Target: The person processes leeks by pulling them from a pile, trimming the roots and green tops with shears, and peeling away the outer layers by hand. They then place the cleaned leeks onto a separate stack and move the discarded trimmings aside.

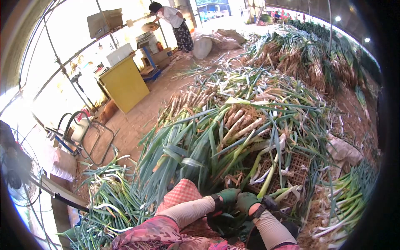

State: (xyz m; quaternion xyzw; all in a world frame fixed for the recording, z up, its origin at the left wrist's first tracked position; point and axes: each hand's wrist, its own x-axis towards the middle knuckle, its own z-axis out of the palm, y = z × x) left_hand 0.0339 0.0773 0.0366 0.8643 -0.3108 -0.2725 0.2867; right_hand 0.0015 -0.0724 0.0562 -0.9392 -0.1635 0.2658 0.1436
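My left hand (228, 195), in a green glove with a dark wrist strap, is closed low in the middle of the view. Right beside it is my right hand (247, 201), gloved the same way and also closed. What the fingers hold is too hidden to name. The lower end of a green onion stalk (268, 180) lies close to my right hand. Just beyond my hands stands a brown plastic crate (296, 166) partly covered by leaves. A large heap of green onions (179, 146) spreads in front, with white stems (241, 125) on top.
Trimmed green onions (346, 204) lie at the right near a white sack (343, 151). More bundles (308, 58) are piled at the back right. A fan (18, 166), a metal-framed chair (85, 133) and a yellow cabinet (125, 83) stand left. Another person (177, 27) stands at the back.
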